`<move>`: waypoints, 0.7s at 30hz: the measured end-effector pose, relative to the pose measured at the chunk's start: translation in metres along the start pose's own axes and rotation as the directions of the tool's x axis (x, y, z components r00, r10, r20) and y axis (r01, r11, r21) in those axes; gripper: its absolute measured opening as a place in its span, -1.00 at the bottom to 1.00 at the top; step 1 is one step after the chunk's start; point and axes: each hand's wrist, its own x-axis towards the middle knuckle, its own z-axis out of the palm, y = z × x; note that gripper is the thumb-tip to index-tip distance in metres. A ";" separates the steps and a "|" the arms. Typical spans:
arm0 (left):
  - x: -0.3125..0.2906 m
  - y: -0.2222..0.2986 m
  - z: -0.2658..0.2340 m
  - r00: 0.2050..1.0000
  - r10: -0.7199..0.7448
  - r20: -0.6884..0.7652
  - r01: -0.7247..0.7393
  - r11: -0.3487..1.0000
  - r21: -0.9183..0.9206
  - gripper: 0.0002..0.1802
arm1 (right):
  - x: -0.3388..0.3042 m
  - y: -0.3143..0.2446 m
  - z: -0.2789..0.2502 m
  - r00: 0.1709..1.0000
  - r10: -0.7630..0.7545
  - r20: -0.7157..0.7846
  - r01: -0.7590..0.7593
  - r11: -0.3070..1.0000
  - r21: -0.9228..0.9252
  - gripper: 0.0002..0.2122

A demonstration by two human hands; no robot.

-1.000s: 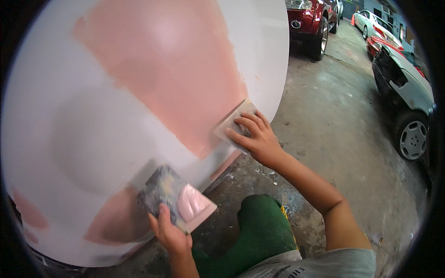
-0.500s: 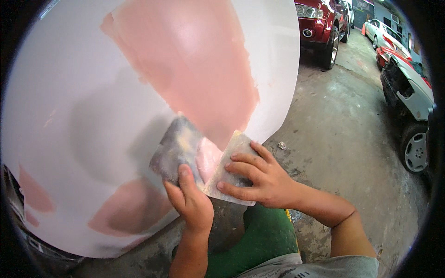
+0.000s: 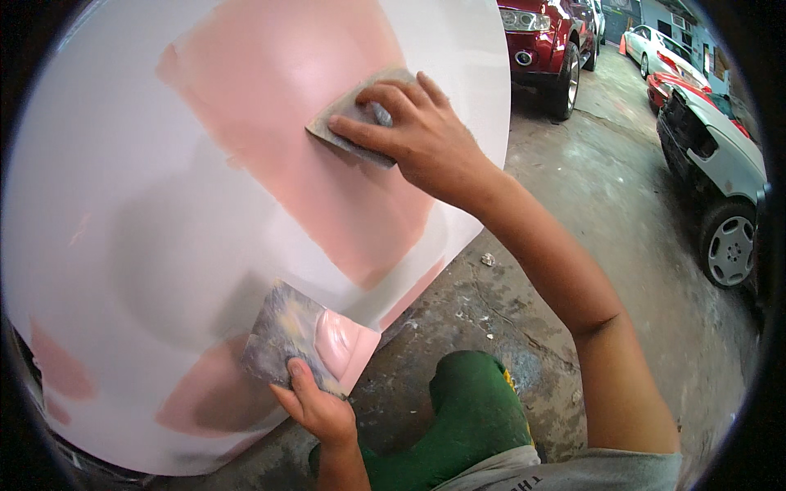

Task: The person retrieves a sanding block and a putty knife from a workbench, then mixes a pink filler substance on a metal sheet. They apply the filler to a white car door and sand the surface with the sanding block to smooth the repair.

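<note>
My right hand [image 3: 422,135] grips a thin, flat grey spreader [image 3: 339,109], its edge against the large pink filler patch [image 3: 286,65] on the white car panel [image 3: 155,180]. The fingers bend over the spreader's upper face. Lower down, my left hand [image 3: 318,409] holds a stained grey mixing plate [image 3: 282,327], thumb on top and the other fingers mostly hidden underneath. A glossy lump of pink filler [image 3: 336,344] lies along the plate's right side. The plate is held in front of the panel, near a smaller pink patch [image 3: 205,385].
A dark red vehicle [image 3: 544,41] stands beyond the panel. At the right is a partly stripped silver car [image 3: 720,155], with a white car [image 3: 659,49] farther back. The concrete floor [image 3: 606,188] is stained, with small debris [image 3: 488,259]. My green-clad knee [image 3: 467,393] is below.
My right hand has moved up from the mixing plate onto the large pink patch with the spreader. The left hand and plate have shifted lower and slightly left in view.
</note>
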 end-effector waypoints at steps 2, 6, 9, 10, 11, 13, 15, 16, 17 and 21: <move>-0.002 -0.003 -0.002 0.997 -0.053 -0.050 0.052 0.999 -0.016 -0.48 | -0.014 -0.006 0.007 1.000 -0.011 -0.001 0.011 0.998 0.067 -0.38; -0.003 -0.009 -0.009 0.996 -0.061 -0.068 0.064 0.997 0.031 -0.47 | -0.078 -0.029 0.028 0.997 0.005 0.073 -0.016 0.989 0.150 -0.37; -0.005 -0.009 -0.014 0.985 -0.123 -0.123 0.131 0.990 0.057 -0.42 | -0.125 -0.042 0.033 0.981 0.032 0.189 -0.066 0.982 0.178 -0.46; -0.004 -0.009 -0.015 0.988 -0.116 -0.106 0.122 0.991 0.055 -0.42 | -0.136 -0.042 0.033 0.974 0.033 0.223 -0.074 0.981 0.178 -0.51; -0.004 -0.009 -0.017 0.990 -0.106 -0.091 0.112 0.992 0.055 -0.41 | -0.141 -0.041 0.030 0.968 0.032 0.250 -0.077 0.982 0.173 -0.50; -0.006 -0.008 -0.017 0.991 -0.109 -0.072 0.113 0.992 0.051 -0.42 | -0.147 -0.039 0.025 0.952 0.031 0.305 -0.083 0.984 0.160 -0.48; -0.007 -0.008 -0.017 0.993 -0.105 -0.057 0.108 0.992 0.059 -0.42 | -0.123 -0.032 0.017 0.978 0.027 0.208 -0.065 0.983 0.174 -0.44; -0.007 -0.009 -0.018 0.994 -0.102 -0.048 0.105 0.992 0.068 -0.42 | -0.106 -0.027 0.013 0.987 0.026 0.160 -0.055 0.982 0.180 -0.42; -0.009 -0.011 -0.017 0.994 -0.104 -0.038 0.107 0.992 0.074 -0.42 | -0.091 -0.022 0.009 0.992 0.015 0.125 -0.034 0.987 0.155 -0.41; -0.014 -0.015 -0.014 0.989 -0.135 -0.053 0.138 0.989 0.054 -0.44 | -0.062 -0.013 0.018 0.999 -0.017 0.040 0.014 0.996 0.083 -0.41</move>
